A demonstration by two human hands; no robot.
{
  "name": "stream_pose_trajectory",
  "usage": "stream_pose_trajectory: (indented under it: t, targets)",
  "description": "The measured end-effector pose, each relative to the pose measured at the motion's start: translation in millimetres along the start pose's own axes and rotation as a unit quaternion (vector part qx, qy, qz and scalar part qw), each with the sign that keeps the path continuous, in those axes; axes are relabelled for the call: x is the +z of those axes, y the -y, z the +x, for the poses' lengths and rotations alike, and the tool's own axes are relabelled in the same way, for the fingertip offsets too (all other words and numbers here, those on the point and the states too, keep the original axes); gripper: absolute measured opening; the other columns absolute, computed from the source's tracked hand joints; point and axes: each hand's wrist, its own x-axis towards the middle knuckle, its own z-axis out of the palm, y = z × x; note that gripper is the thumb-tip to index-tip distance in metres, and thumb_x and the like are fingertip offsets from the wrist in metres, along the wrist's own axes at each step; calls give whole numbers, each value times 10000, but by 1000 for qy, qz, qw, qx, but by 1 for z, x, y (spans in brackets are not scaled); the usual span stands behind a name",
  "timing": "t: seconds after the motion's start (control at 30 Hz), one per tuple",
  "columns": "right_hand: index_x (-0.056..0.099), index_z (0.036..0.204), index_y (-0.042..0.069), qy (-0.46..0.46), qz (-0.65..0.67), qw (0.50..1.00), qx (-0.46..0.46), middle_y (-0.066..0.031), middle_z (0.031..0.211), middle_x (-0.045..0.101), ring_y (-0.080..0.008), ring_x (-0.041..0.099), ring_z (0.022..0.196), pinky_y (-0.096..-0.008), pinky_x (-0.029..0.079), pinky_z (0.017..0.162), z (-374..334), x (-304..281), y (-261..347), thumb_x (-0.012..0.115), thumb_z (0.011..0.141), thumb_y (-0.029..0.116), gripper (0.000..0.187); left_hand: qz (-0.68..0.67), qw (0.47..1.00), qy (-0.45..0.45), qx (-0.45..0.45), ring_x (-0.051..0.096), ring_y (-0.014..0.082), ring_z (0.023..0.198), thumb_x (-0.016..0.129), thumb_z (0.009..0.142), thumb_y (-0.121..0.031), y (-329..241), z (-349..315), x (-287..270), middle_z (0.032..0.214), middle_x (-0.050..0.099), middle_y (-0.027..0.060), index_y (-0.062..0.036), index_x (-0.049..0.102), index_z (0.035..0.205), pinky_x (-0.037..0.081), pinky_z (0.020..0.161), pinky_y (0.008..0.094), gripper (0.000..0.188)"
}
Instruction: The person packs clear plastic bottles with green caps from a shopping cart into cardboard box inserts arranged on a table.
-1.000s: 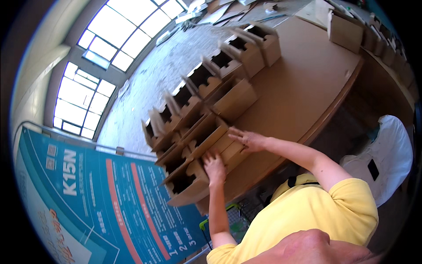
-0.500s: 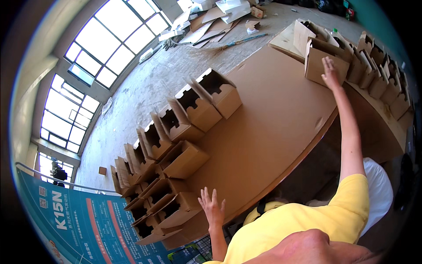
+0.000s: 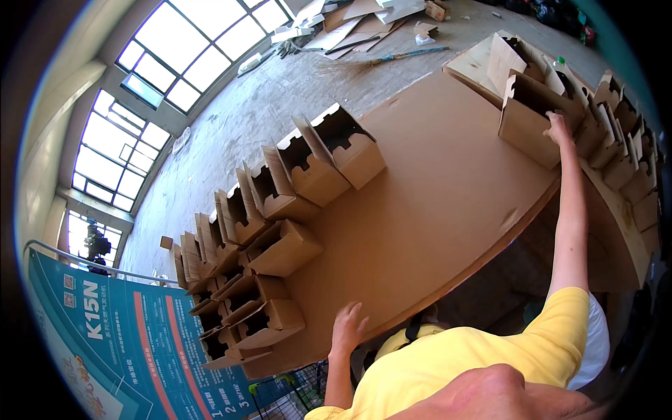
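At the far right, an open-topped brown cardboard box stands at the table's edge. My right hand reaches out to it on an outstretched arm, its fingers bent over the box's near upper rim. My left hand hovers by the table's near edge, fingers apart and holding nothing. Left of it stand two rows of open cardboard boxes; the nearest ones include a box with raised flaps and another box lying farther up. The tabletop is a brown cardboard sheet.
More open boxes are lined up on a wooden board at the right. A teal banner stands at the lower left. Beyond the table, a broom and flattened cardboard lie on the concrete floor.
My right hand has gone from spread fingers over the right-hand box to bent fingers on its rim. My left hand has turned slightly. The whole view has shifted a little.
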Motion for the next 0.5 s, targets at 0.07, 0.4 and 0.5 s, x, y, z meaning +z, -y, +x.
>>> stream_pose_trajectory:
  t: [0.07, 0.4, 0.5]
  targets:
    - [625, 1064, 21, 23, 5, 1000, 10, -185, 1082, 632, -344, 594, 1034, -418, 480, 894, -14, -1, 9, 810, 668, 171, 462, -17, 1000, 1, 2, 537, 359, 1115, 646, 822, -161, -1, -3, 2, 1188, 577, 201, 8, 565, 1173, 426, 960, 425, 397]
    - [644, 866, -4, 21, 1, 988, -151, -198, 956, 628, -380, 589, 952, -448, 487, 813, -131, -12, 81, 728, 755, 171, 224, -35, 998, -16, 43, 574, 380, 1038, 620, 844, -152, 13, -29, -1, 1121, 602, 218, 25, 574, 1145, 470, 884, 421, 352]
    - [674, 808, 5, 47, 41, 963, -264, -186, 893, 635, -382, 586, 922, -450, 484, 809, -198, -17, 122, 720, 730, 174, 192, -67, 996, -22, 54, 570, 394, 1024, 620, 844, -148, 22, -44, 2, 1100, 603, 224, 25, 573, 1145, 469, 872, 428, 351]
